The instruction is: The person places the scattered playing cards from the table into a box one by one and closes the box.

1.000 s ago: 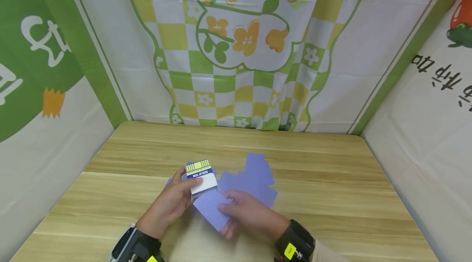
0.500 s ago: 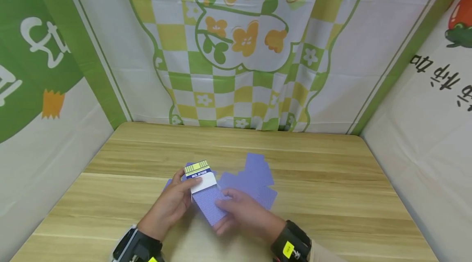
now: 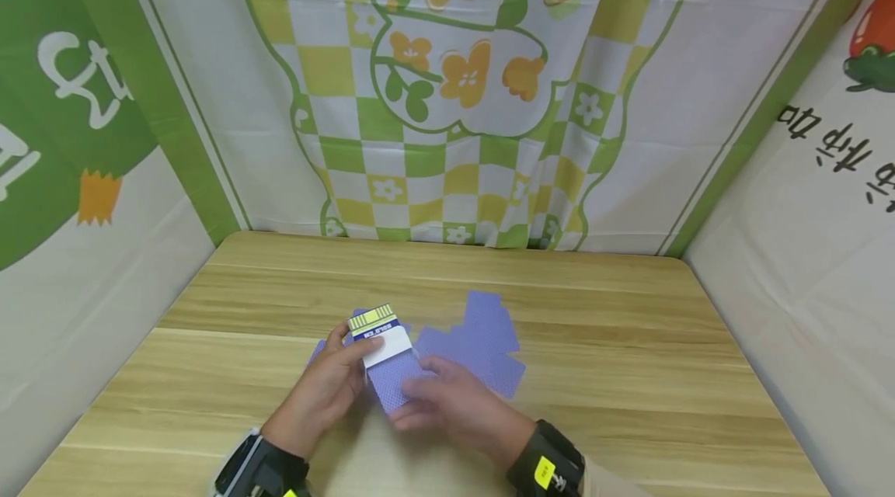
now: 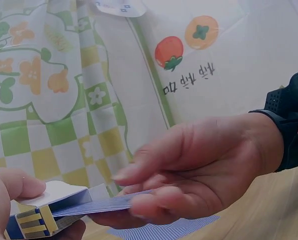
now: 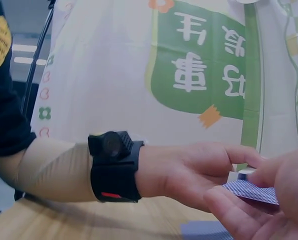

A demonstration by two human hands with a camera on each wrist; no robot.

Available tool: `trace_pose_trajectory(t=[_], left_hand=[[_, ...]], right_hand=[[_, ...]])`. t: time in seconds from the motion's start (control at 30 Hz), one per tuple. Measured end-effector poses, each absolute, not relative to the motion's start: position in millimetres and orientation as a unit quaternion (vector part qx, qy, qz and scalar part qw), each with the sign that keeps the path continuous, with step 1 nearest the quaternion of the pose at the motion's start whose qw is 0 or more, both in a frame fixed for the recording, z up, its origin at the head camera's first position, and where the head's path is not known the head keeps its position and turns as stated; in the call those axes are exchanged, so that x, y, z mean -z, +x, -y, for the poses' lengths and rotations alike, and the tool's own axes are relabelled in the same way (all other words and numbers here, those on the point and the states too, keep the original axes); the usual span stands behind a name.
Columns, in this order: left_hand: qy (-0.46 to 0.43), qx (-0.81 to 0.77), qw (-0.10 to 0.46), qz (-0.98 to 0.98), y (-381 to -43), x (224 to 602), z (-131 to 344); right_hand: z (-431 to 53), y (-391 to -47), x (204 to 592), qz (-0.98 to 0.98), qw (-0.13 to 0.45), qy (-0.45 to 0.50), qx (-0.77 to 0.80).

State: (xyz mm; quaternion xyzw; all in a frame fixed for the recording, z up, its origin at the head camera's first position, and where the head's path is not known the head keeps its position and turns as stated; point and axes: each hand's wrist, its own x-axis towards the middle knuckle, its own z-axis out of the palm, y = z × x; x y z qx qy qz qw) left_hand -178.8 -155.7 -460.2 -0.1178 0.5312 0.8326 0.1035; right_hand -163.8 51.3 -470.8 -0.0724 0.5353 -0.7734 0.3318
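Note:
My left hand [image 3: 329,384] grips a small playing card box [image 3: 391,347], white with a blue band and a yellow striped end. Its thumb lies across the white face. From the box's near, open end sticks a stack of blue-patterned playing cards [image 3: 391,380], partly inside. My right hand [image 3: 457,404] pinches the outer end of these cards between thumb and fingers. In the left wrist view the cards [image 4: 96,206] run into the mouth of the box at a slight tilt. How deep they reach inside is hidden.
More blue-backed cards [image 3: 485,326] lie spread and overlapping on the wooden table [image 3: 594,326], behind and right of the hands. Others [image 3: 318,348] show partly behind the left hand. Printed cloth [image 3: 454,186] hangs along the table's back edge.
The right hand has moved left towards the box. The cards, angled across the box's mouth before, now line up better with it and show less length outside. The left hand has barely moved.

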Motion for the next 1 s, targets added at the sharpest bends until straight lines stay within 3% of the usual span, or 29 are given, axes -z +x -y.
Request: trace_pose_trajectory(t=[0.57,1.0], left_hand=[[-0.111,-0.832,0.113,-0.532,-176,459,155],[-0.102,-0.838,0.135,-0.519,-174,457,151]], right_hand=[[-48,-172,473,-0.531,0.326,-0.108,0.775],[-49,-178,476,-0.659,0.262,-0.096,0.699]])
